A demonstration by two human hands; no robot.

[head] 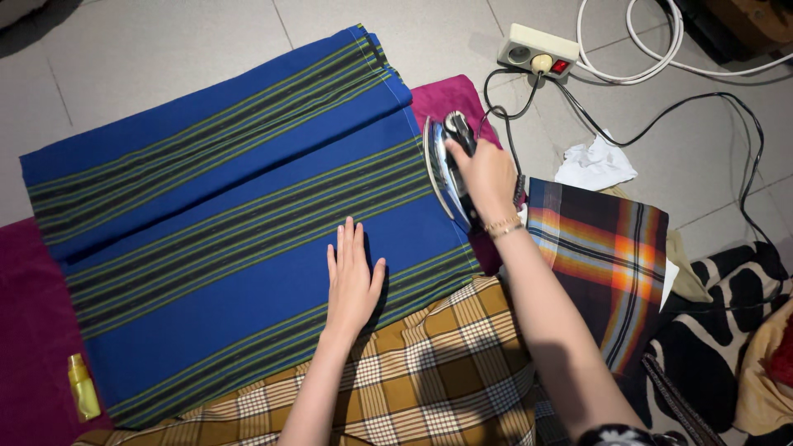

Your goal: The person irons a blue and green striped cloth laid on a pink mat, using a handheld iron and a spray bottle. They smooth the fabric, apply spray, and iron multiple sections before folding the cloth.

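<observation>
Blue striped cloth (223,223) spread flat over a magenta mat (33,330) on the tiled floor, with an iron (446,165) at its right edge.

Its long axis and its green-and-black stripes run from lower left to upper right, and a fold crosses it the same way. My left hand (353,281) lies palm down on the cloth near its lower right part, fingers straight and together, pointing away from me, grasping nothing. My right arm reaches forward over a dark plaid cloth (607,264), wrist bent, and my right hand (487,177) is clenched around the iron's handle. That iron stands tilted on the cloth's right edge, nose pointing away from me. A small yellow bottle (83,386) lies on the mat at lower left.
</observation>
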